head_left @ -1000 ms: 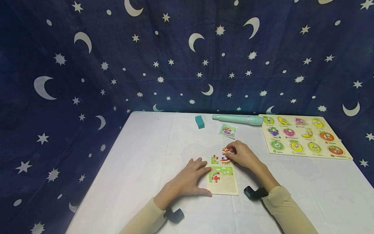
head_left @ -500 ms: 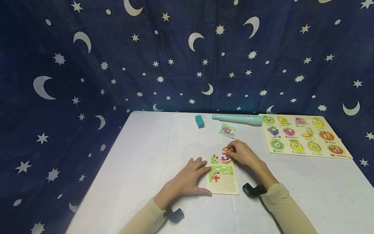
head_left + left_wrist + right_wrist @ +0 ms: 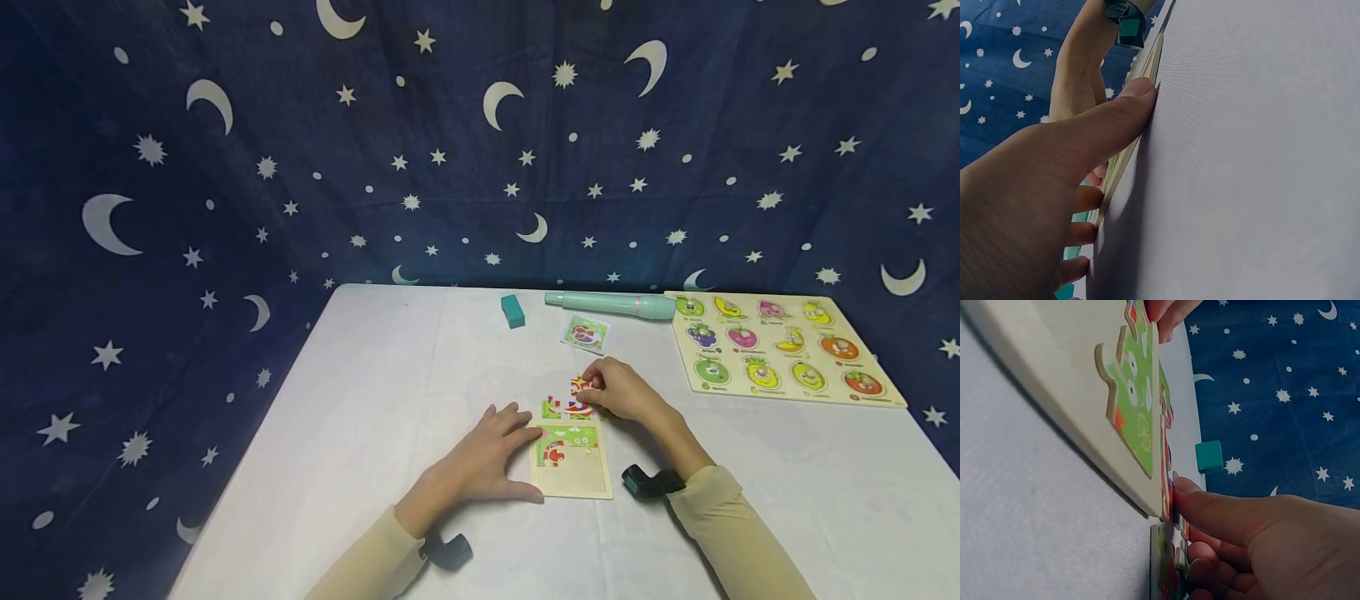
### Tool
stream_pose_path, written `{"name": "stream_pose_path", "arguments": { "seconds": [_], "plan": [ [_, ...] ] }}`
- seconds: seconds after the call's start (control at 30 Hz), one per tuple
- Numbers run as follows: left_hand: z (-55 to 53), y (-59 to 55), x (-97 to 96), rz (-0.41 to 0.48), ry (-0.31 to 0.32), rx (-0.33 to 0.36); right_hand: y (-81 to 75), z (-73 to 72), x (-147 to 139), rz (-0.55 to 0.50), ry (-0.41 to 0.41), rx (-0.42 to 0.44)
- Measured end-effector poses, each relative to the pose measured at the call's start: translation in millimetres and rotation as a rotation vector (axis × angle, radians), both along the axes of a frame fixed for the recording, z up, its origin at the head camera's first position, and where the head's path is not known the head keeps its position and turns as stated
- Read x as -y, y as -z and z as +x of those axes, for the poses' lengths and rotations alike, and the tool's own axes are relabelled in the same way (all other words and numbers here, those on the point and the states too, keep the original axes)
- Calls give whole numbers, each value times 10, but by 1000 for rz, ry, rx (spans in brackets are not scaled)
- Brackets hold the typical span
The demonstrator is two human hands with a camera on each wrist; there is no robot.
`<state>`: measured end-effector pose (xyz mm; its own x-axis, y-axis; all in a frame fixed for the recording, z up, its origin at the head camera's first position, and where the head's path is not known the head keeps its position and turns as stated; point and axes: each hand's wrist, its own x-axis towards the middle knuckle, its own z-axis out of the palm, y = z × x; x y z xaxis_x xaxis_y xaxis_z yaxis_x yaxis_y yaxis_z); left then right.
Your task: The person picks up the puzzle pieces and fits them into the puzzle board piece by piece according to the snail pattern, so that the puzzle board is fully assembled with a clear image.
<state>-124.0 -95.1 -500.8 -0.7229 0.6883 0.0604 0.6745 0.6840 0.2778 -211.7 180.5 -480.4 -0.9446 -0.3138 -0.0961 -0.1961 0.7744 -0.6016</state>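
Note:
A square wooden puzzle tray (image 3: 572, 483) lies on the white table. Joined green and red pieces (image 3: 570, 437) fill its top and part of its left side; bare wood shows below. My left hand (image 3: 487, 457) has its fingers spread, with thumb and index finger against the tray's left edge. Just beyond the tray, my right hand (image 3: 624, 392) pinches a red puzzle piece (image 3: 577, 384) between thumb and curled fingers, which partly cover it. Loose pieces lie close by, including a green-and-red one (image 3: 551, 408). In the right wrist view, the right thumb (image 3: 1188, 494) presses at a piece's edge.
Behind the hands are a small picture card (image 3: 585, 333), a teal block (image 3: 513, 312) and a mint-green tube-like pen (image 3: 611, 305). At the back right lies a fruit peg board (image 3: 787, 350). A dark blue curtain (image 3: 450, 125) with moons and stars hangs behind the table.

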Motion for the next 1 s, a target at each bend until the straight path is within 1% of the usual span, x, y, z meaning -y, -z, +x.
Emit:
{"name": "stream_pose_path", "arguments": {
  "seconds": [0.4, 0.7, 1.0],
  "plan": [
    [-8, 15, 5, 5, 5, -14, 0, -43, -7, 12, -2, 22],
    [0, 7, 8, 9, 4, -8, 4, -31, -17, 16, -58, -16],
    [-1, 0, 9, 8, 5, -8, 19, -43, 3, 3, -68, -16]
  ]
}}
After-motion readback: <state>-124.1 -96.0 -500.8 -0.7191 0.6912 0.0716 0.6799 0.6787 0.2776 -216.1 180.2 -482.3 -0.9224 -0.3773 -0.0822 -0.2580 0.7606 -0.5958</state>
